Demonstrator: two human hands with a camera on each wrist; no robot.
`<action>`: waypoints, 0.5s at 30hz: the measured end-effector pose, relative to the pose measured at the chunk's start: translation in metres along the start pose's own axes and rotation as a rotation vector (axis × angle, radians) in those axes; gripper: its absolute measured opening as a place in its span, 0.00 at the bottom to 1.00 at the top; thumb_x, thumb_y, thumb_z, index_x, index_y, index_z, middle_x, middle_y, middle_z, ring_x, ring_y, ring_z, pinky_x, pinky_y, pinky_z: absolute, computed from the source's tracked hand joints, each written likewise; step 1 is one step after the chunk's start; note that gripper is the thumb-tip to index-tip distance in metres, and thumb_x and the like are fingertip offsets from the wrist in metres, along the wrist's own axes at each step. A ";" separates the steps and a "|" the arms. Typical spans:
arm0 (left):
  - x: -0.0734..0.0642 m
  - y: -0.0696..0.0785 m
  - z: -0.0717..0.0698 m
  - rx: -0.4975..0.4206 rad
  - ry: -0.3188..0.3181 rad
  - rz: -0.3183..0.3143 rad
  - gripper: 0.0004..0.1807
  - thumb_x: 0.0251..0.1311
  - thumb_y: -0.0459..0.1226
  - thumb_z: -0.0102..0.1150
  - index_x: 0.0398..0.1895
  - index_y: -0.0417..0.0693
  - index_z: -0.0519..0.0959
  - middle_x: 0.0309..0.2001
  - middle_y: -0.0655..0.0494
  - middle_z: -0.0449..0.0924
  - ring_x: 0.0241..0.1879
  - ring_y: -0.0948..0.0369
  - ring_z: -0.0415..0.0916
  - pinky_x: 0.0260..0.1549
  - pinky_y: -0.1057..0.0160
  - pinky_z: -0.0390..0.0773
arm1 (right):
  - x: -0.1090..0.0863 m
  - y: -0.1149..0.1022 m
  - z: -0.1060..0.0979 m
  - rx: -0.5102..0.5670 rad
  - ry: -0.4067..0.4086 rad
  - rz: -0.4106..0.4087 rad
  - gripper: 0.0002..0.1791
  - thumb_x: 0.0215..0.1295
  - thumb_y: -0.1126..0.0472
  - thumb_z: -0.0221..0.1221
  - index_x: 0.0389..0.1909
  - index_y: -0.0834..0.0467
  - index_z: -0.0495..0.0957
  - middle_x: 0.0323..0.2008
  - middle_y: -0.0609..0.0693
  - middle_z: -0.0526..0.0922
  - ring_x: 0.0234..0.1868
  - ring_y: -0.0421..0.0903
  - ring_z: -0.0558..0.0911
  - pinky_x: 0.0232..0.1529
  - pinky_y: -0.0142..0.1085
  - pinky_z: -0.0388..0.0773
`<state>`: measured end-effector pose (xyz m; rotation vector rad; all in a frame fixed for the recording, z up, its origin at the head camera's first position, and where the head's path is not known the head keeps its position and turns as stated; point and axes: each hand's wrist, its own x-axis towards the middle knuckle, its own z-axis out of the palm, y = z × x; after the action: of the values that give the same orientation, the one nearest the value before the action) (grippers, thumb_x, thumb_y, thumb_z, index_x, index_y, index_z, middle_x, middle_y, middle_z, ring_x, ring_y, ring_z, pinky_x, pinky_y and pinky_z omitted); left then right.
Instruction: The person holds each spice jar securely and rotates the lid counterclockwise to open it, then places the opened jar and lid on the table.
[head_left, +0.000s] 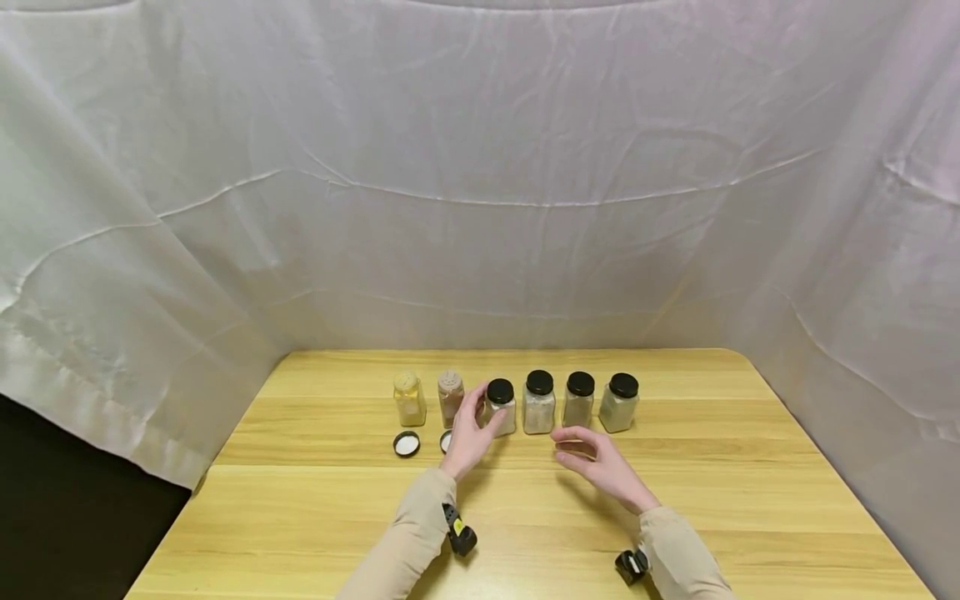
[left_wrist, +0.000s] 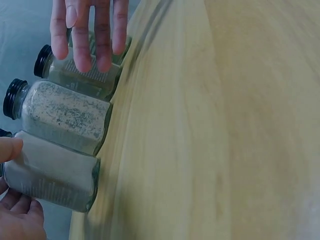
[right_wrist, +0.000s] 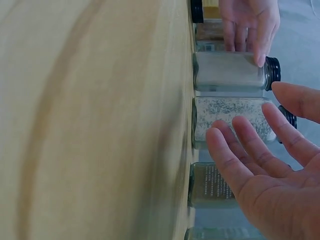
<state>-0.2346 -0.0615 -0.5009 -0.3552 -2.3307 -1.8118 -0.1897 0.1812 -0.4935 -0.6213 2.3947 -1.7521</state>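
Note:
In the head view, my left hand (head_left: 468, 435) grips the third jar from the left, a square glass jar of pale powder (head_left: 509, 423) with a black lid. Thumb and fingers lie on opposite sides of this jar (left_wrist: 55, 172) in the left wrist view. It stands upright on the table. My right hand (head_left: 602, 469) hovers in front of the row, fingers spread and loosely bent, holding nothing. Behind that hand, the right wrist view has a jar of speckled seasoning (right_wrist: 227, 111) and a jar with a printed label (right_wrist: 210, 186), both standing.
To the left stand an uncapped jar of yellow powder (head_left: 410, 407) and an uncapped jar of brownish powder (head_left: 451, 407) with a perforated top. Two black lids lie before them, one lid (head_left: 407, 444) fully visible. A greenish jar (head_left: 618, 408) ends the row. Grey curtains (head_left: 480, 250) enclose the table.

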 end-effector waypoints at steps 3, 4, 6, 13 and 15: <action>-0.002 0.000 -0.001 -0.003 0.007 0.010 0.30 0.68 0.35 0.62 0.70 0.34 0.65 0.69 0.36 0.67 0.72 0.42 0.65 0.75 0.48 0.63 | 0.000 -0.001 0.000 0.011 0.000 0.004 0.23 0.68 0.65 0.61 0.59 0.74 0.73 0.60 0.75 0.75 0.59 0.70 0.78 0.54 0.24 0.79; -0.002 0.000 -0.001 -0.002 0.008 0.014 0.30 0.67 0.35 0.62 0.69 0.35 0.66 0.68 0.36 0.68 0.71 0.42 0.66 0.75 0.48 0.64 | -0.001 -0.001 0.000 0.013 -0.001 0.005 0.23 0.68 0.65 0.61 0.59 0.74 0.73 0.60 0.75 0.75 0.59 0.71 0.78 0.54 0.24 0.79; -0.004 0.001 -0.002 0.008 0.009 0.025 0.30 0.66 0.36 0.64 0.68 0.36 0.68 0.67 0.38 0.70 0.70 0.42 0.68 0.74 0.48 0.66 | -0.001 -0.002 0.000 0.012 0.001 0.005 0.23 0.68 0.65 0.61 0.59 0.74 0.73 0.60 0.75 0.75 0.59 0.71 0.78 0.54 0.24 0.80; -0.010 0.001 -0.008 -0.005 -0.044 0.021 0.30 0.63 0.36 0.68 0.66 0.35 0.70 0.64 0.37 0.73 0.66 0.42 0.72 0.72 0.48 0.69 | -0.001 -0.006 0.000 0.021 0.002 0.028 0.23 0.69 0.65 0.60 0.60 0.74 0.71 0.61 0.75 0.73 0.60 0.71 0.77 0.54 0.25 0.80; -0.012 0.001 -0.011 -0.013 -0.070 0.017 0.31 0.61 0.36 0.69 0.65 0.34 0.71 0.64 0.36 0.74 0.66 0.41 0.72 0.71 0.48 0.69 | -0.001 -0.007 0.000 0.030 0.007 0.031 0.23 0.69 0.65 0.60 0.60 0.74 0.71 0.61 0.75 0.73 0.60 0.70 0.78 0.54 0.25 0.81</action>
<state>-0.2230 -0.0726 -0.5011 -0.4465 -2.3549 -1.8361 -0.1872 0.1793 -0.4869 -0.5727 2.3647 -1.7778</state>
